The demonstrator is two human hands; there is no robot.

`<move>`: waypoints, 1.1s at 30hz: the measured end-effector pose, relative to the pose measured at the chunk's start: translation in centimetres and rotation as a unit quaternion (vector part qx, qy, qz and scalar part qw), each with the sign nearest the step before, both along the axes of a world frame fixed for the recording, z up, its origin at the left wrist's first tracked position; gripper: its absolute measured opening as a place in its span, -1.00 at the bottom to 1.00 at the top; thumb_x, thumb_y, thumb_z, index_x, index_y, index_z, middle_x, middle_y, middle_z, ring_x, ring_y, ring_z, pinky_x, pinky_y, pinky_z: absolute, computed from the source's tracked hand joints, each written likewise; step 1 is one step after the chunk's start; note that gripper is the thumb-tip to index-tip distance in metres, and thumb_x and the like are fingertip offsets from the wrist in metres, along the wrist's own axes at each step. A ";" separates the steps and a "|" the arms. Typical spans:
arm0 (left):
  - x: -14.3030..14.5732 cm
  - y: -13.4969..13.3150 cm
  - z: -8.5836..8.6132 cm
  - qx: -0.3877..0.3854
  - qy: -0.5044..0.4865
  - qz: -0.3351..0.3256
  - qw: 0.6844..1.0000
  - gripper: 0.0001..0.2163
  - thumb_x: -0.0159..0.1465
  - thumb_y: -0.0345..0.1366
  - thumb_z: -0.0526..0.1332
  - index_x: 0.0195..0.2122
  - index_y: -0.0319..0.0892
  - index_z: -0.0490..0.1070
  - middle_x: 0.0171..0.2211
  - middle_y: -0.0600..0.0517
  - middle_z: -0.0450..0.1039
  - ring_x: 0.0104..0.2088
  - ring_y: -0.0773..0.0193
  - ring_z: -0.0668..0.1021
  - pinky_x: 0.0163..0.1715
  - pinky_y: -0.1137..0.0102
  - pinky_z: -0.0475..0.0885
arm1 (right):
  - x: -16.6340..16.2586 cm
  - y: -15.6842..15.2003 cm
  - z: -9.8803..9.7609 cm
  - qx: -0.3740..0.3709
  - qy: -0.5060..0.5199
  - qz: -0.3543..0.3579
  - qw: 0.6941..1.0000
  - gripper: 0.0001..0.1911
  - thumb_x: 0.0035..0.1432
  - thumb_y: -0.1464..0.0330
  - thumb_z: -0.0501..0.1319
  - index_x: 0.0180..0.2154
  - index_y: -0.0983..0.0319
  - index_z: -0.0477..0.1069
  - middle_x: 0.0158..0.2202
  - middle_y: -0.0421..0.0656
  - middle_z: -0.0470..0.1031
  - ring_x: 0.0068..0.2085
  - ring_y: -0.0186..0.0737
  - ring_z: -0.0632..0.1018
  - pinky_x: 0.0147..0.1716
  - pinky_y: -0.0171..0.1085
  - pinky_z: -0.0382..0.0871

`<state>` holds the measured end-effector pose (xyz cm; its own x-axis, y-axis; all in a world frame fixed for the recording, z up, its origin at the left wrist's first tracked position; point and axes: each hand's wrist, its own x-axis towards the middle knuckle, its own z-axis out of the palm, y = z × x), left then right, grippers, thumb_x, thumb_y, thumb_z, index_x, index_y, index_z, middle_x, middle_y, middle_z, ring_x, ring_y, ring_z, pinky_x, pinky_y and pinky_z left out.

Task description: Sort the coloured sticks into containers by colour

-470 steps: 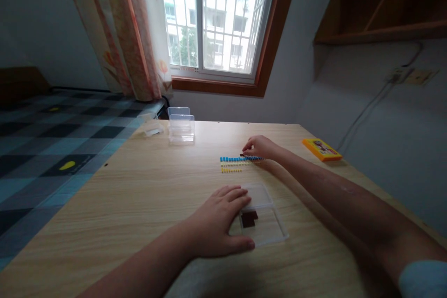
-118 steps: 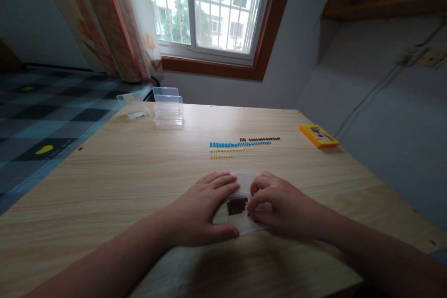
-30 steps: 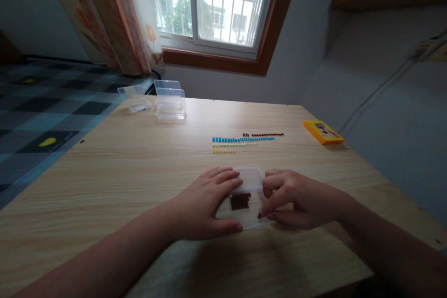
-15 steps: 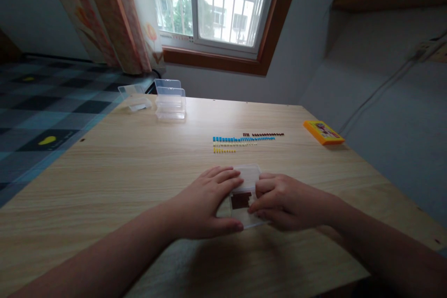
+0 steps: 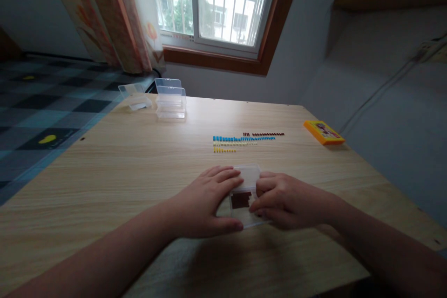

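Observation:
A small clear plastic box (image 5: 248, 178) lies open on the wooden table (image 5: 139, 167), with a block of dark brown pieces (image 5: 240, 199) inside. My left hand (image 5: 206, 205) lies flat on the box's left side, fingers stretched out. My right hand (image 5: 284, 200) rests over the box's right part, fingertips curled down beside the brown pieces; what they pinch, if anything, is hidden. Further back lie rows of small pieces: a brown row (image 5: 267, 134), a blue row (image 5: 240, 138) and yellow rows (image 5: 226, 148).
Two stacked clear boxes (image 5: 170, 101) and another clear box (image 5: 134, 96) stand at the table's far left corner. An orange-yellow booklet (image 5: 323, 132) lies at the far right. A bed with a checked cover (image 5: 42, 116) is to the left, a window behind.
One second ago my right hand was slightly right of the box; it has moved left over the box's right part. Over the longer span the brown row has appeared behind the blue row.

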<state>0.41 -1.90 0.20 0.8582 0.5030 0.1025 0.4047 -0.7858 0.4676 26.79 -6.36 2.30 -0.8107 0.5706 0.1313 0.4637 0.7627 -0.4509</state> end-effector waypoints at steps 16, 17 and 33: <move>0.1 0.0 0.2 0.000 0.033 0.006 0.999 -0.18 0.18 0.13 0.41 0.36 -0.22 0.30 0.38 -0.26 0.25 0.39 -0.24 0.27 0.39 -0.11 0.14 | -0.2 0.0 -0.1 0.010 -0.011 -0.002 1.000 -0.76 0.41 0.37 0.13 -0.16 0.23 0.58 -0.35 -0.14 0.50 -0.29 -0.25 0.46 -0.16 -0.22 0.28; 0.1 0.0 0.3 0.000 0.033 0.007 0.999 -0.19 0.18 0.13 0.41 0.36 -0.21 0.30 0.38 -0.26 0.25 0.39 -0.24 0.27 0.39 -0.11 0.13 | -0.2 0.0 -0.1 0.008 -0.012 -0.001 1.000 -0.76 0.41 0.37 0.13 -0.15 0.23 0.58 -0.35 -0.14 0.50 -0.29 -0.25 0.46 -0.16 -0.22 0.28; 0.0 0.0 0.1 0.013 0.020 0.001 1.000 -0.21 0.19 0.11 0.41 0.34 -0.20 0.31 0.37 -0.25 0.26 0.38 -0.19 0.29 0.38 -0.08 0.18 | 1.1 0.2 0.3 -0.010 0.009 0.011 1.000 -0.72 0.11 0.45 0.21 -0.21 0.19 0.67 -0.40 -0.18 0.41 -0.37 -0.28 0.39 -0.31 -0.26 0.25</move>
<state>0.42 -1.93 0.34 0.8604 0.5031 0.0814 0.4248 -0.7962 0.4309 27.93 -6.18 2.64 -0.8213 0.5545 0.1342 0.4384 0.7639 -0.4736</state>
